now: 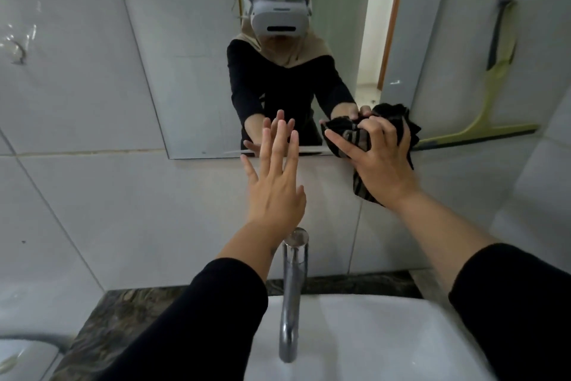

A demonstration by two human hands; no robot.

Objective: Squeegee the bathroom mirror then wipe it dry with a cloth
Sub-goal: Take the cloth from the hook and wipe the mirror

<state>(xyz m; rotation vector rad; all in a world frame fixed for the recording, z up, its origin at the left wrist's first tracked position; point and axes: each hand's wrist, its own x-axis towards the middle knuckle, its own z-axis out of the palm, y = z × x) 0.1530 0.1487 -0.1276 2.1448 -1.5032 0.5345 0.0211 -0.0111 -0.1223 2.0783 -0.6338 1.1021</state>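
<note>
The bathroom mirror hangs on the tiled wall above the sink. My right hand grips a dark striped cloth bunched against the mirror's lower right corner. My left hand is open with fingers spread, its fingertips at the mirror's bottom edge. A yellow-green squeegee with a black handle hangs on the wall to the right of the mirror, untouched. The mirror reflects a person in black sleeves and both hands.
A chrome tap rises from the white sink directly below my arms. A dark marbled counter runs behind and left of the basin. Pale tiles cover the wall all around.
</note>
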